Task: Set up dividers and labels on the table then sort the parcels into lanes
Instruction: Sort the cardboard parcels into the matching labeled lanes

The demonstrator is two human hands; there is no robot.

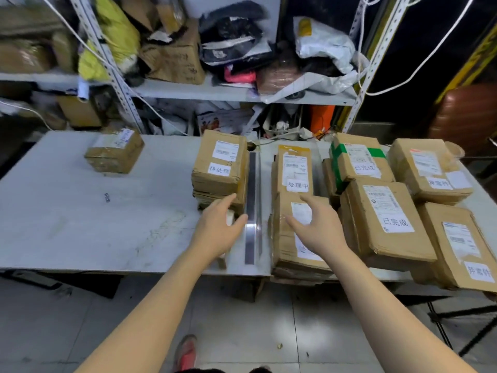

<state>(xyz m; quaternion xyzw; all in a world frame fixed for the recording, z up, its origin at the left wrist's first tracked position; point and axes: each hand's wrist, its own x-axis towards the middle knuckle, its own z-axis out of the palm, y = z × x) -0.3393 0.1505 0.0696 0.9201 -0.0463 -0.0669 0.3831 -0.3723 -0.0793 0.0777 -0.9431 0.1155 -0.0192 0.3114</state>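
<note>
Both our hands empty, fingers spread: left hand (218, 228), right hand (318, 228). Risk: knocking the divider (252, 208) askew, mixing lanes.

At the back, a white metal shelving rack (188, 90). On its middle shelf, left to right: yellow plastic bag (118, 36), crumpled cardboard carton (177, 59), black poly bags (231, 30), pink packet (239, 75), white poly mailer (322, 44). Under that shelf, something orange (321, 117). Right of the rack, brown padded upholstery (468, 114). Well in front of it, a red shoe (185, 351) on grey floor tiles (269, 332).
</note>
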